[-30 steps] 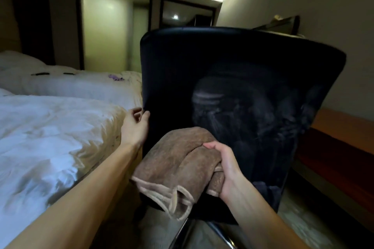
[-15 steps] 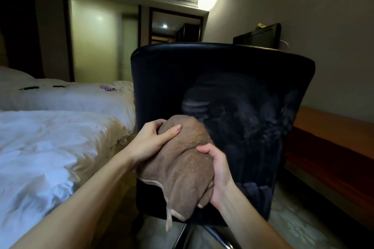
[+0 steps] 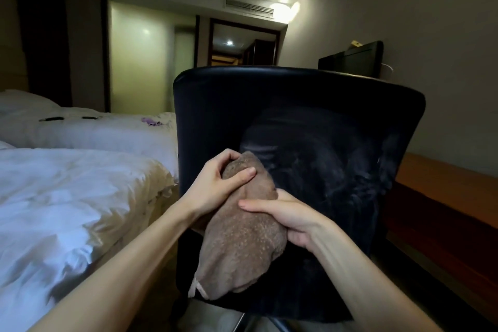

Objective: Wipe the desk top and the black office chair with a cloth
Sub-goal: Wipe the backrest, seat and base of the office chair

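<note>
Chair step. Brown cloth [image 3: 242, 245] bunched at frame centre, in front of the black office chair [image 3: 323, 121] backrest. Left hand [image 3: 215, 186] pinches the bundle's top at 11 o'clock; right hand [image 3: 285, 215] clasps it from 3 o'clock (fingers curled on fabric). Next, likely: flatten into a pad, press, sweep.

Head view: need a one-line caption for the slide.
Left hand and right hand hold a bunched brown cloth at the back of the black office chair, beside a white bed.

Bunched brown cloth [image 3: 239, 240] hangs against upright black chair [image 3: 310, 105] back.
</note>
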Demonstrator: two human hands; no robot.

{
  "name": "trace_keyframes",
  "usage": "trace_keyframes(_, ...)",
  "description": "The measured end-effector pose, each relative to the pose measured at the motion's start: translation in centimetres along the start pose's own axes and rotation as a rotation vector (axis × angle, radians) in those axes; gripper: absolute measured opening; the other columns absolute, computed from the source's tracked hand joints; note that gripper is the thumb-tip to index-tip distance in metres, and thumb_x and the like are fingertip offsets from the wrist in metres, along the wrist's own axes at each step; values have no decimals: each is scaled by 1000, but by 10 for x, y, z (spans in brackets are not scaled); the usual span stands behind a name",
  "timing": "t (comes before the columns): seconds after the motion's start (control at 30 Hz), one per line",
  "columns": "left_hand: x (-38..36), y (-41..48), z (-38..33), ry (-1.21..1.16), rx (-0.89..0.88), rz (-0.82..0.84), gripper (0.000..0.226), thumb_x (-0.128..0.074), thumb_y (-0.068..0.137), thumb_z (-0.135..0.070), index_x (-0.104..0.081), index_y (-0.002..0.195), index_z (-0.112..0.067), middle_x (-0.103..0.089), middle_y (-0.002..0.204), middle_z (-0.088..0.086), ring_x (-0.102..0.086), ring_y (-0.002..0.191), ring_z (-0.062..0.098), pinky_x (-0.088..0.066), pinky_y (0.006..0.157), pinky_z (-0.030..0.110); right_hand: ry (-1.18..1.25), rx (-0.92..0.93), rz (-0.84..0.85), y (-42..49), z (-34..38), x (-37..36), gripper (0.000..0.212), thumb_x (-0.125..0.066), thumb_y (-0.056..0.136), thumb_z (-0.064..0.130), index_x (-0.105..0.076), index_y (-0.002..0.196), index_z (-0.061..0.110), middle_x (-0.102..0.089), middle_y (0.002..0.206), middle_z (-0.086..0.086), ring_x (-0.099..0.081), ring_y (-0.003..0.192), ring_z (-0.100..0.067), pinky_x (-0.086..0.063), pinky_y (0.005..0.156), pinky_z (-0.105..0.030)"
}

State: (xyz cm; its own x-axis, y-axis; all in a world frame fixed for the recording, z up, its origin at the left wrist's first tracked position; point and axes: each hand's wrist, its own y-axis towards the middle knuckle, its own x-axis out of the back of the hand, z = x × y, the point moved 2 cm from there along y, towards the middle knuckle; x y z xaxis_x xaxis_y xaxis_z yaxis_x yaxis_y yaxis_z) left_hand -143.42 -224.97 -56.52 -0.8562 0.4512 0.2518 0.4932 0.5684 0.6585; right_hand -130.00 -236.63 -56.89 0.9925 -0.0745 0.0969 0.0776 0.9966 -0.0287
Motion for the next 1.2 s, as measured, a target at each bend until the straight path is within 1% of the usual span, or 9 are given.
trace_keyframes(0.13, 1, 6, -8, -12, -33, -129, 31, -58, 94, -60, -73, 101, -34, -75, 102, -9, -69, 98, 3, -51, 82, 15, 300, 36, -170, -15, 0, 2, 35, -78, 88, 12, -69, 121, 4, -77, 107, -19, -76, 99, -34, -64, 84, -46)
trace_keyframes(0.27, 15, 21, -15, -126, 50, -404, 37, -53, 98, -56, -75, 91, -27, -76, 95, -4, -69, 93, 14, -54, 89, 37, 666, 267, -563, -32, 10, 11, 50, -84, 83, 23, -65, 128, 13, -78, 108, -13, -77, 96, -32, -61, 88, -54)
trace_keyframes(0.47, 34, 19, -18, -133, 122, -541, 36, -46, 109, -36, -72, 94, -17, -71, 92, -3, -60, 75, 1, -50, 71, 18, 636, 747, -1030, -58, 42, 19, 59, -83, 87, 27, -57, 140, 25, -69, 128, 2, -73, 106, -10, -62, 90, -43)
trace_keyframes(0.57, 47, 13, -14, -135, 174, -604, 34, -45, 109, -34, -71, 101, -13, -70, 97, 2, -58, 86, 12, -50, 82, 30, 510, 937, -1170, -66, 49, 30, 51, -79, 86, 31, -56, 132, 32, -63, 135, 1, -65, 123, -14, -55, 104, -47)
trace_keyframes(0.7, 67, 11, -1, -88, 245, -751, 26, -49, 106, -30, -66, 113, -12, -68, 104, 7, -62, 106, 25, -48, 96, 43, 14, 1074, -1422, -63, 57, 55, 62, -72, 90, 30, -50, 142, 3, -38, 152, -12, -39, 143, -24, -36, 120, -47)
trace_keyframes(0.8, 76, 17, 10, -55, 272, -818, 25, -51, 104, -32, -59, 121, -16, -64, 116, 4, -60, 118, 27, -44, 95, 33, -347, 930, -1511, -44, 69, 82, 55, -71, 92, 25, -56, 138, -2, -20, 164, -23, -25, 151, -36, -23, 124, -53)
trace_keyframes(0.9, 75, 25, 26, -20, 348, -707, 50, -47, 106, -42, -46, 148, -16, -55, 145, 8, -51, 134, 27, -39, 115, 44, -542, 731, -1438, -15, 75, 97, 59, -70, 94, 27, -53, 145, 4, -9, 171, -19, -2, 157, -44, -9, 124, -63)
trace_keyframes(1.0, 62, 35, 40, -125, 331, -550, 50, -41, 109, -45, -42, 151, -19, -55, 146, 6, -54, 133, 25, -39, 118, 49, -523, 790, -1366, 9, 76, 87, 66, -64, 94, 31, -46, 150, 0, -20, 167, -24, -8, 157, -46, -12, 122, -66)
trace_keyframes(1.2, 61, 40, 57, -188, 317, -609, 80, -49, 86, -64, -35, 156, -27, -49, 153, -1, -51, 137, 22, -38, 119, 48, -835, 969, -1340, 53, 59, 35, 71, -59, 78, 39, -51, 145, 17, -33, 164, -21, -25, 151, -50, -16, 119, -72)
